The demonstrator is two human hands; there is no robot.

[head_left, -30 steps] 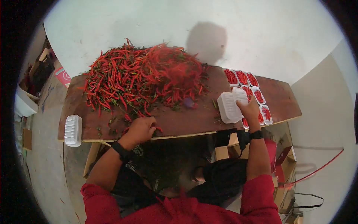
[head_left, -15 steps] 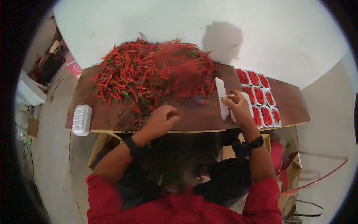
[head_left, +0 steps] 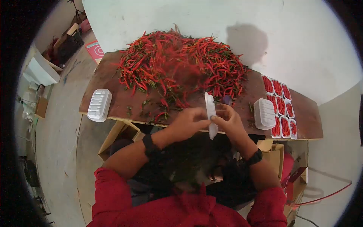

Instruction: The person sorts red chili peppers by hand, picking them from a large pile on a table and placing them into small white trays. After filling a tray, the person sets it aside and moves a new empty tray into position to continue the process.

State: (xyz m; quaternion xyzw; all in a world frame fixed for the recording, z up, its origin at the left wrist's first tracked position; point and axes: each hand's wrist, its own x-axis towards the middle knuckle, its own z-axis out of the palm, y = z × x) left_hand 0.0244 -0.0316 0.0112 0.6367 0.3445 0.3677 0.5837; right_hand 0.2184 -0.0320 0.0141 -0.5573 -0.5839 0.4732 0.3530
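Near the front edge of the brown table (head_left: 130, 110), a white foam tray (head_left: 210, 108) stands on its edge between my hands. My right hand (head_left: 229, 120) pinches it from the right side. From the left, my left hand (head_left: 189, 123) touches it with closed fingers. Behind the hands lies a large heap of red chili peppers (head_left: 151, 56), with some green ones among them. A stack of upturned white trays (head_left: 264, 114) sits to the right of my right hand.
Several white trays filled with red chilies (head_left: 281, 106) stand in rows at the right. Another upturned stack of white trays (head_left: 99, 105) is at the table's left end. Open cardboard boxes (head_left: 120, 137) are below the table. A pale wall (head_left: 302, 45) rises behind.
My right hand has brought the white tray left, away from the right-hand stack. My left hand has moved right and now meets the tray. The camera view has shifted.
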